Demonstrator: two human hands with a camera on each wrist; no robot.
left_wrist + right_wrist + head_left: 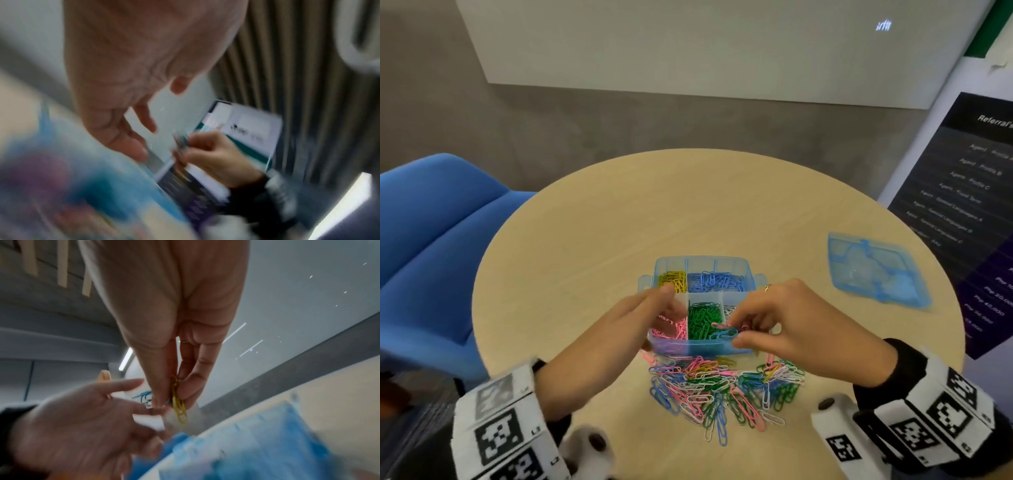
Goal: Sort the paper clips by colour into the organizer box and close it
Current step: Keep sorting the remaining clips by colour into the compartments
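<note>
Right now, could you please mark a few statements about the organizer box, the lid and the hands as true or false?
1. The lid is closed on the organizer box. False: it lies apart on the table, to the box's right.
2. Green clips fill the near middle compartment. True.
3. The right hand is empty. False: it pinches several paper clips.
4. A mixed pile of clips lies on the table, nearer the person than the box. True.
5. Yellow clips sit in the far left compartment. True.
</note>
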